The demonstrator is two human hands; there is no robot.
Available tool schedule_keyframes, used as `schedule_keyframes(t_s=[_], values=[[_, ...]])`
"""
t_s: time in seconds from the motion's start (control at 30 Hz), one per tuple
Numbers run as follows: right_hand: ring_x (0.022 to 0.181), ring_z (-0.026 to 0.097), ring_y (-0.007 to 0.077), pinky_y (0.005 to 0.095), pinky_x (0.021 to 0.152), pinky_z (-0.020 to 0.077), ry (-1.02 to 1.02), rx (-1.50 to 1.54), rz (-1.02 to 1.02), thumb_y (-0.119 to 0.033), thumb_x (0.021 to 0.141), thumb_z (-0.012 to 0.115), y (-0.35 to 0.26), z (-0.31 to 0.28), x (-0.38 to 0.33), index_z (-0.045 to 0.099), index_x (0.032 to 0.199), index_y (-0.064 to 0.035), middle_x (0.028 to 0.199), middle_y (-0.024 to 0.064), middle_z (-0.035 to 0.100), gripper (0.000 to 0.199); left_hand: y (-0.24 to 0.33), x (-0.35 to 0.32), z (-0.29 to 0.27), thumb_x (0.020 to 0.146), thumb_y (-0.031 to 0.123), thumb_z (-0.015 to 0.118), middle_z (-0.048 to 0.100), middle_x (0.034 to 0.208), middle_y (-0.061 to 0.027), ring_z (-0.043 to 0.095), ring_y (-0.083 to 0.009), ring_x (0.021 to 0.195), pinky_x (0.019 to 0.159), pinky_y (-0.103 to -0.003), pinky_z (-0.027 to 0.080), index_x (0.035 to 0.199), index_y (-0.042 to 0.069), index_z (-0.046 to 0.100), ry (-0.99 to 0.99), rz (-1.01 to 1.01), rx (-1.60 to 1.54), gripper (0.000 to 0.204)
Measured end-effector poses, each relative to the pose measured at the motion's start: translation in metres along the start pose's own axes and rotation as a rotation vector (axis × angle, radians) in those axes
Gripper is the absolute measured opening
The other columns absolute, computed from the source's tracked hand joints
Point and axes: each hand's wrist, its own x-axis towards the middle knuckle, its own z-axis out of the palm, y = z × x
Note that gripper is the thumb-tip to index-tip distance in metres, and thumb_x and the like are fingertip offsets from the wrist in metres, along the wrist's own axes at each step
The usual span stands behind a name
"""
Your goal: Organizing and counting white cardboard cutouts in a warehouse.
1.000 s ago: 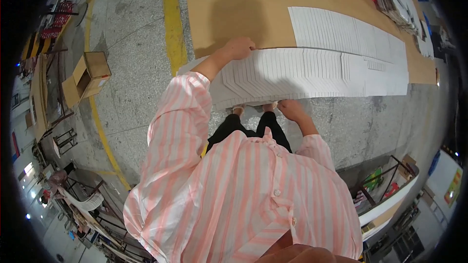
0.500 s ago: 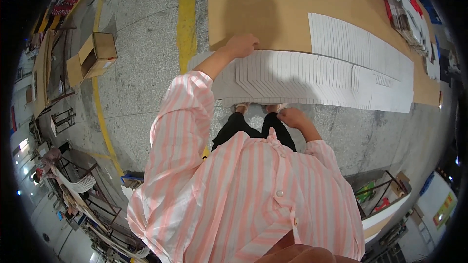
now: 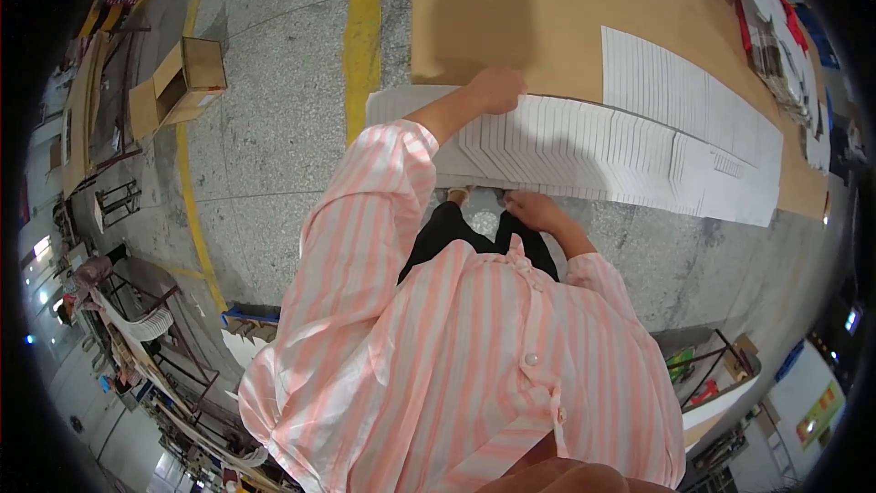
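A long fanned row of white cardboard sheets lies across in front of me, each overlapping the one beside it. My left hand is at the row's far edge, fingers bent in a pinch on the edge of a sheet. At the near edge, my right hand has its fingers curled together, close to or touching the lowest sheets. Its fingertips are partly hidden, so what they hold cannot be made out. Beyond lies a second fanned row of white sheets, on a brown cardboard surface.
A stack of folded white and red cardboard lies at the far right. On the floor to the left, past a yellow line, stands an open brown box. Behind me at right is a metal-framed cart.
My left hand has moved right along the far edge of the sheets. My right hand has come left and up to the near edge. The view has shifted slightly.
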Motion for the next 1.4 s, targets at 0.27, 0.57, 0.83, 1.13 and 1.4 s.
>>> schedule_keyframes(t_s=[0.27,0.57,0.83,1.13,1.4], values=[[0.086,0.056,0.0389,0.0454,0.077,0.0434,-0.274,-0.031,-0.082,-0.029,0.081,0.047,-0.022,-0.004,0.000,0.057,0.090,0.0002,0.087,0.0221,0.060,0.033,-0.065,-0.042,-0.022,0.070,0.010,0.050,0.064,0.090,-0.0074,0.060,-0.0262,0.087,0.071,-0.039,0.047,0.083,0.013,0.067,-0.006,-0.156,-0.029,0.021],[0.101,0.053,0.0366,0.0414,0.086,0.0414,-0.339,-0.172,-0.037,-0.029,0.083,0.048,-0.057,0.004,0.030,0.053,0.107,-0.0001,0.108,0.0230,0.055,0.039,-0.078,-0.069,-0.020,0.070,0.009,0.048,0.065,0.091,-0.0066,0.060,-0.0255,0.087,0.073,-0.038,0.046,0.087,0.013,0.067,0.008,-0.148,-0.130,0.025],[0.088,0.056,0.0359,0.0435,0.076,0.0431,-0.381,-0.215,-0.091,-0.027,0.079,0.050,-0.097,0.002,0.047,0.057,0.091,0.0001,0.092,0.0196,0.060,0.030,-0.079,-0.075,-0.015,0.081,0.015,0.045,0.058,0.094,-0.0138,0.054,-0.0318,0.093,0.081,-0.040,0.043,0.094,0.009,0.065,-0.007,-0.066,-0.126,0.025],[0.088,0.056,0.0359,0.0418,0.076,0.0433,-0.285,0.108,-0.210,-0.030,0.081,0.051,-0.086,0.005,0.038,0.055,0.092,-0.0012,0.089,0.0200,0.059,0.031,-0.118,-0.117,-0.020,0.081,0.000,0.048,0.061,0.104,-0.0077,0.057,-0.0156,0.096,0.085,-0.025,0.043,0.111,0.001,0.057,0.578,-0.200,-1.111,0.032],[0.098,0.055,0.0328,0.0374,0.083,0.0428,-0.216,0.098,-0.074,-0.033,0.083,0.050,-0.051,0.007,0.015,0.055,0.107,-0.0006,0.103,0.0184,0.059,0.041,-0.106,-0.253,0.057,0.085,0.018,0.050,0.062,0.094,-0.0055,0.059,-0.0163,0.084,0.078,-0.031,0.046,0.107,0.002,0.056,0.748,-0.803,-1.771,0.027]])
